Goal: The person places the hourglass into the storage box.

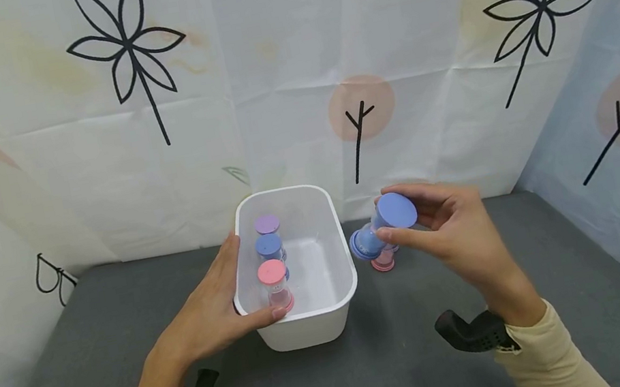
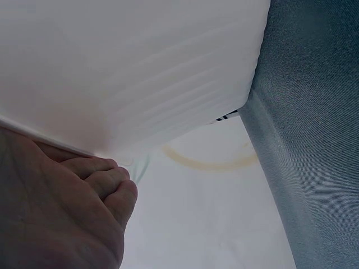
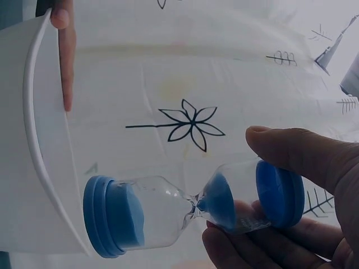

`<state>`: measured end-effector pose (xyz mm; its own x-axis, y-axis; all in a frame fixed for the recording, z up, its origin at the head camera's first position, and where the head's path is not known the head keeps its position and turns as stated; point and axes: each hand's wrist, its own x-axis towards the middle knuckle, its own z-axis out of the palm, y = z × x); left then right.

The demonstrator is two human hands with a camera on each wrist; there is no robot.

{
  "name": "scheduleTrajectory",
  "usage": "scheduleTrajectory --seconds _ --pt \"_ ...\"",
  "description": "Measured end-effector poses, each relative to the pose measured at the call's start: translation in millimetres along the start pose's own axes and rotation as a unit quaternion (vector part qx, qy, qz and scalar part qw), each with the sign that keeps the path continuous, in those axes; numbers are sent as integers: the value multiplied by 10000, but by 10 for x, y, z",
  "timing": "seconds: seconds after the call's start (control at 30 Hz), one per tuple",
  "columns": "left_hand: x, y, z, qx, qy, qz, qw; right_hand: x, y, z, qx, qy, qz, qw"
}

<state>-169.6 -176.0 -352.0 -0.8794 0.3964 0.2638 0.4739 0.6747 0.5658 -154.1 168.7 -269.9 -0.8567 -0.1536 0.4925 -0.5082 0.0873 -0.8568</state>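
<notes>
A blue hourglass is tilted in my right hand, which pinches it by one end between thumb and fingers. Its lower end leans toward the bin, and blue sand shows in both bulbs in the right wrist view. My left hand grips the left side of a white plastic bin, fingers along the outer wall and thumb over the front rim. Inside, along the left wall, stand a purple-capped hourglass, a blue-capped hourglass and a pink-capped hourglass.
Right of the bin, a pink hourglass on the dark grey table is mostly hidden behind the held one. A pale patterned cloth hangs behind and at both sides. Each wrist carries a black strap mount.
</notes>
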Motion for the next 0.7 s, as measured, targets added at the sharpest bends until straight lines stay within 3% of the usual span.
scheduleTrajectory --seconds 0.17,0.4,0.7 --pt "0 -3 -2 19 13 67 10000 -14 -23 57 86 -89 -91 9999" --pt "-10 13 -6 122 -107 -107 9998 12 -112 143 89 -268 -4 9996" --pt "29 10 -8 -355 -34 205 9992 150 -115 457 315 -932 209 9949"
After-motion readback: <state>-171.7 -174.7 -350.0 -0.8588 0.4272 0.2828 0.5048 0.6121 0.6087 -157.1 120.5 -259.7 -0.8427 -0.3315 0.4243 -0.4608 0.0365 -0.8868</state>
